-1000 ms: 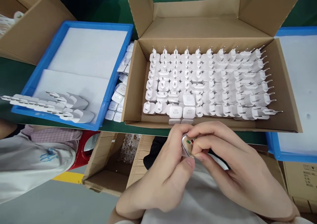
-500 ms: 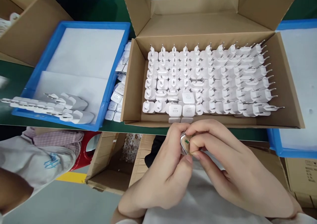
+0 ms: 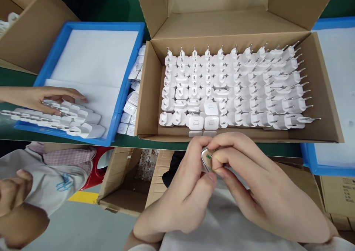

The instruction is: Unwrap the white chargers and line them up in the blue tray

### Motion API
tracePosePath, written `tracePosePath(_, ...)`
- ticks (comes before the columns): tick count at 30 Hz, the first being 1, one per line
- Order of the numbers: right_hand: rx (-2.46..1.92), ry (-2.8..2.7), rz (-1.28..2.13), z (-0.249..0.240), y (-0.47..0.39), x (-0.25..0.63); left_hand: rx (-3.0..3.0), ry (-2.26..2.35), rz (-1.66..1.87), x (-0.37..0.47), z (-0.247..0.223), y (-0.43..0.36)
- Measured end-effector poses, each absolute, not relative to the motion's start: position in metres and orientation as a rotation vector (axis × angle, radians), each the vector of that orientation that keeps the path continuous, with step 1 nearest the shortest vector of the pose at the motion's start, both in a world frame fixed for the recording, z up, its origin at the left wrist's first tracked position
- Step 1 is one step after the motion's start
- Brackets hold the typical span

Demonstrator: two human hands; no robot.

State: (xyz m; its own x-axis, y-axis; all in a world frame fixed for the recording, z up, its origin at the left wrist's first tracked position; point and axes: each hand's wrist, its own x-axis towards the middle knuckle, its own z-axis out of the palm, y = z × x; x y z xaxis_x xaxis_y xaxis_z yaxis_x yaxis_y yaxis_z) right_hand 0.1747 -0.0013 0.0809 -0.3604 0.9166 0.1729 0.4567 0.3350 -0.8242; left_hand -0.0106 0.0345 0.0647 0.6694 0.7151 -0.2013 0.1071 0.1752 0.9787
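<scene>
My left hand (image 3: 191,192) is closed round a small silver-rimmed piece (image 3: 206,158) with a tan backing that carries a green 3M mark. Thumb and fingers of my right hand (image 3: 249,184) are pinched together at its right edge, partly covering it; whether they grip the backing or the rim is hidden. Just beyond my fingers stands an open cardboard box (image 3: 277,135) packed with rows of white plug chargers (image 3: 208,81), mostly pins up. Two white chargers (image 3: 211,123) near the front show their port faces instead.
At left, a co-worker's hand (image 3: 41,97) reaches over chargers lying in a blue tray (image 3: 142,36). White chargers (image 3: 131,108) are stacked between tray and box. Another blue tray (image 3: 307,158) is at right. Below the table are an open carton (image 3: 119,197) and a red stool (image 3: 95,169).
A co-worker's hand has come in from the left over the chargers in the blue tray, and their other hand now shows at lower left. My hands have hardly moved.
</scene>
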Motion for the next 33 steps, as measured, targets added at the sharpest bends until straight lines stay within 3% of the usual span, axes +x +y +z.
tracePosePath(33, -1.199, -2.015, 0.815, 0.0806, -0.0029, 0.1736, 1.477, 0.753, 0.567, -0.0067, 0.0633, 0.0335)
